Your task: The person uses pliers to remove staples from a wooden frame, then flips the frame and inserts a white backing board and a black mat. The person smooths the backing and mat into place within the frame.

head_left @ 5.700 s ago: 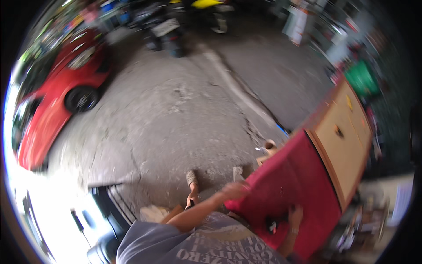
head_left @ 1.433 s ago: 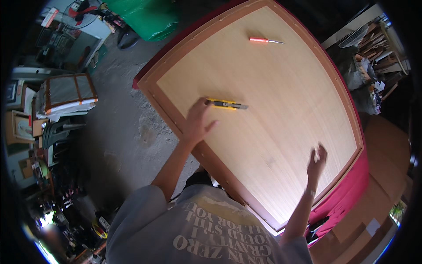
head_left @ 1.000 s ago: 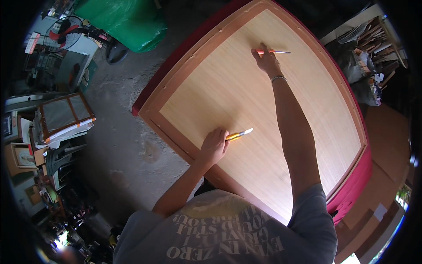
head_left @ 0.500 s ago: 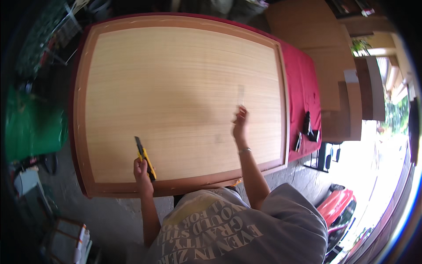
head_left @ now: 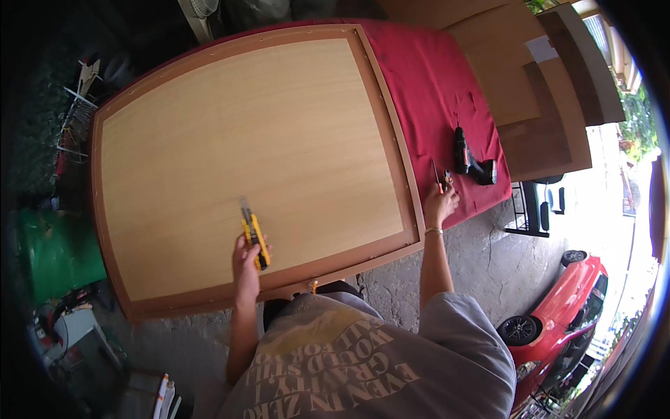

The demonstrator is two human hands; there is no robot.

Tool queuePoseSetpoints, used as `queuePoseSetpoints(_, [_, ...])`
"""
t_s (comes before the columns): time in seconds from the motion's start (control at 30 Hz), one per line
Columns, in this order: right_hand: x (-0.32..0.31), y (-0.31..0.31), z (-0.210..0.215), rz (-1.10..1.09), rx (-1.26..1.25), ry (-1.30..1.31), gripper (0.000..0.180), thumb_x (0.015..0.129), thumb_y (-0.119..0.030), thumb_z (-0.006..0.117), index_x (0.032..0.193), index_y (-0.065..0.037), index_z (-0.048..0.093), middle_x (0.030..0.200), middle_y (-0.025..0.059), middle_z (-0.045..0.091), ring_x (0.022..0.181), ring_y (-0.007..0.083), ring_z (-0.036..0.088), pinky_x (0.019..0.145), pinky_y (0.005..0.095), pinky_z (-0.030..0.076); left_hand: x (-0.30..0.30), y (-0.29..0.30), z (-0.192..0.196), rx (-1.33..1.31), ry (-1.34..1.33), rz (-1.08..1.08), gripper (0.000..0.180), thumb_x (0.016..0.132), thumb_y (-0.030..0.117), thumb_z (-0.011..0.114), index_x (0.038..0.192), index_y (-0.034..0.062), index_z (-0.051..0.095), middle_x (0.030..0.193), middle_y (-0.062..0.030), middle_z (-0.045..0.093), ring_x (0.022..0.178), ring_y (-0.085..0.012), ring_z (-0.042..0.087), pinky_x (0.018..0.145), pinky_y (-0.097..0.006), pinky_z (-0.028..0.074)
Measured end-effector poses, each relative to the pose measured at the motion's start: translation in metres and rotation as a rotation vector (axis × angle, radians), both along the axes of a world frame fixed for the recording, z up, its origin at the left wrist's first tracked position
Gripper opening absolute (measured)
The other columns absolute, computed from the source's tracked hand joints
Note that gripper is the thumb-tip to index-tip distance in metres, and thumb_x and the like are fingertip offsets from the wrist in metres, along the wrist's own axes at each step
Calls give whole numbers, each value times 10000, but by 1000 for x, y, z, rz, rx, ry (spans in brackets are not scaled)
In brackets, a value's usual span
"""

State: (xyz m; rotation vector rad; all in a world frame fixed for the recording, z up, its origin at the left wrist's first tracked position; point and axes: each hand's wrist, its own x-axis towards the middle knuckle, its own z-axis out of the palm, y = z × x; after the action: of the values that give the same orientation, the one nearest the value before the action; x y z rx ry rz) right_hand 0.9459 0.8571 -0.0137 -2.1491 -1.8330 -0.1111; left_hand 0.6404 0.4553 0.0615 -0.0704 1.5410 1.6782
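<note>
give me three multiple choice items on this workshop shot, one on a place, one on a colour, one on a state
1. Where does the cordless drill lie?
A. on the red cloth, right of the wooden panel
B. on the panel's middle
C. on the ground by the car

2. What colour is the utility knife body?
A. blue
B. yellow
C. white

3. What is the left hand doing?
A. hanging free
B. resting flat on the cloth
C. holding the knife on the panel

Answers: 1 A, the drill sits on cloth beyond the panel's frame, near the right hand. 2 B, its handle is yellow with black. 3 C, the fingers wrap the handle, blade pointing away.
</note>
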Motion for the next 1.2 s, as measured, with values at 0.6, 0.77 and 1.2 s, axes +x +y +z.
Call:
queuePoseSetpoints(0.6, [104,44,-10,284,-25,162,259,988,-147,570,1200,-3,604,963,63,592,799,166,595,659,343,528,92,21,-5,-267,242,-299,590,1022,555,538,1308,46,628,1260,-142,685,1083,-247,667,957,-363,518])
queuePoseSetpoints(0.77, [108,89,-24,239,24,-115,274,997,-201,576,1201,-24,620,1005,90,618,868,218,617,725,402,527,23,-140,-26,-578,352,212,424,1039,391,558,1219,27,679,1118,-82,729,1037,-179,657,928,-359,502])
queuePoseSetpoints(1.2, [-44,-78,-19,852,61,-43,349,1031,-325,565,1171,-29,687,1143,164,680,1083,362,604,960,514,468,-158,-474,-38,-1071,808,696,561,933,375,664,1259,-79,609,1188,-314,646,1154,-469,594,1003,-492,473])
